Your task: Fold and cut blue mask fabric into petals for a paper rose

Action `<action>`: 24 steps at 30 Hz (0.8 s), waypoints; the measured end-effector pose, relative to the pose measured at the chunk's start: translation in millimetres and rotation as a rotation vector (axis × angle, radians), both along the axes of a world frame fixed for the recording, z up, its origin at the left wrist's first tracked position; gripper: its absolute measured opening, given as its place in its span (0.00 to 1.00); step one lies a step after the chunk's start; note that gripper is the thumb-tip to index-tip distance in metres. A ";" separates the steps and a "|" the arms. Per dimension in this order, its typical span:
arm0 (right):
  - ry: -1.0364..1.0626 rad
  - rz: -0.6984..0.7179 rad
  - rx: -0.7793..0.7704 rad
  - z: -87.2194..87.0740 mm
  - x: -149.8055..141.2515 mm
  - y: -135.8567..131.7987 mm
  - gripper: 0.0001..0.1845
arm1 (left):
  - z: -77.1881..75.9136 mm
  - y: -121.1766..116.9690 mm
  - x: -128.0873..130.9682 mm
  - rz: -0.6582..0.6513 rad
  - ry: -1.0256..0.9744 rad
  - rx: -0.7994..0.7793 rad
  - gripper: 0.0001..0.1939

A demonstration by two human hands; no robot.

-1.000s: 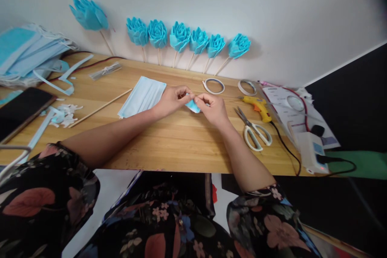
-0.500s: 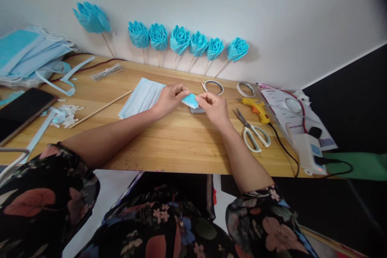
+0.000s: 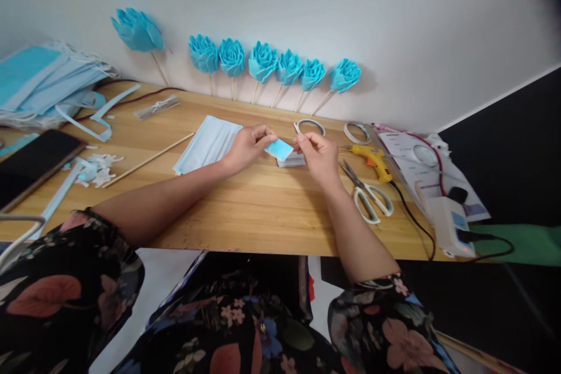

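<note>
A small rectangular piece of blue mask fabric (image 3: 279, 149) is pinched by one corner between the thumb and fingers of my left hand (image 3: 250, 145). Just right of that piece, my right hand (image 3: 319, 155) has its thumb and fingertips pressed together, apart from the fabric; whatever is between them is hidden. Beneath the hands lies a small pale stack (image 3: 293, 161), partly covered. A pleated face mask (image 3: 208, 143) rests flat beside my left hand. Behind my right hand is a roll of tape (image 3: 312, 124).
Several blue fabric flowers (image 3: 263, 62) on sticks lean against the wall. Scissors (image 3: 366, 193), a yellow glue gun (image 3: 371, 162) and a power strip (image 3: 451, 225) lie right. Left are a wooden stick (image 3: 149, 159), fabric scraps (image 3: 99, 168), a phone (image 3: 35, 163) and piled masks (image 3: 48, 82).
My right hand has let go of the blue fabric piece and drawn slightly to the right. My left hand still holds the piece, whose flat face now shows more fully.
</note>
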State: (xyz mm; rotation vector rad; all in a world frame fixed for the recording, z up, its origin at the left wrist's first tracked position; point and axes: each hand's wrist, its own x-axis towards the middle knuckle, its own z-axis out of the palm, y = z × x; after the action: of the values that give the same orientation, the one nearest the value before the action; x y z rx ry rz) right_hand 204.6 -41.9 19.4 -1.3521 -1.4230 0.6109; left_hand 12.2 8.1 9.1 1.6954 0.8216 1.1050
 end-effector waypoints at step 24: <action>-0.641 1.080 0.330 47.1 -96.2 -96.0 0.17 | -20.9 17.4 0.0 0.054 -0.106 -0.089 0.10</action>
State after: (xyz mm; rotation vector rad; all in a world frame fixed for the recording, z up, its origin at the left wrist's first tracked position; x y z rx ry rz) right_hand 108.4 -137.9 66.5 -0.4132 -2.6609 0.5703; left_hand 12.2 25.5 -11.9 1.5359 0.8404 1.1677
